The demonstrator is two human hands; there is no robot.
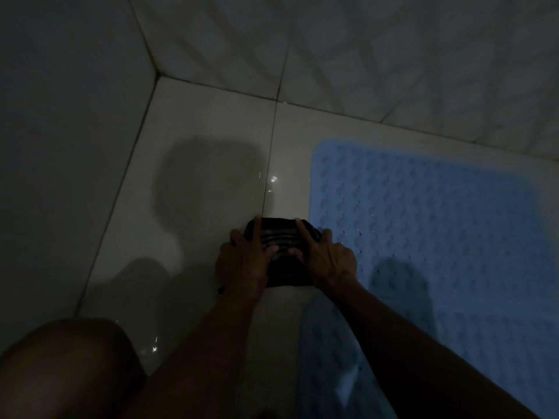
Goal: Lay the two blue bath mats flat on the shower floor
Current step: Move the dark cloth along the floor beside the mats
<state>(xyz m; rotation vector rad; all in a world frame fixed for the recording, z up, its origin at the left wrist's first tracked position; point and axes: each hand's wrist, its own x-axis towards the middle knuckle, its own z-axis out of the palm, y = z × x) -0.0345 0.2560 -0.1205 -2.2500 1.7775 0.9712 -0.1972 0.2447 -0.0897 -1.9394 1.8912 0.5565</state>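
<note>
One blue bath mat (438, 222) with a bumpy surface lies flat on the pale tiled shower floor (196, 176), filling the right side up to the back wall. Just off its left edge a dark striped folded cloth (281, 235) lies on the tile. My left hand (242, 261) and my right hand (329, 258) both press down on this cloth with spread, fairly straight fingers. My right hand's outer fingers reach onto the mat's edge. A bluish patch (326, 358) shows under my right forearm; I cannot tell whether it is a second mat.
Tiled walls meet in a corner at the upper left (157, 75), the back wall (393, 55) running right. My bare knee (66, 367) is at the lower left. The light is dim and the wet floor glints.
</note>
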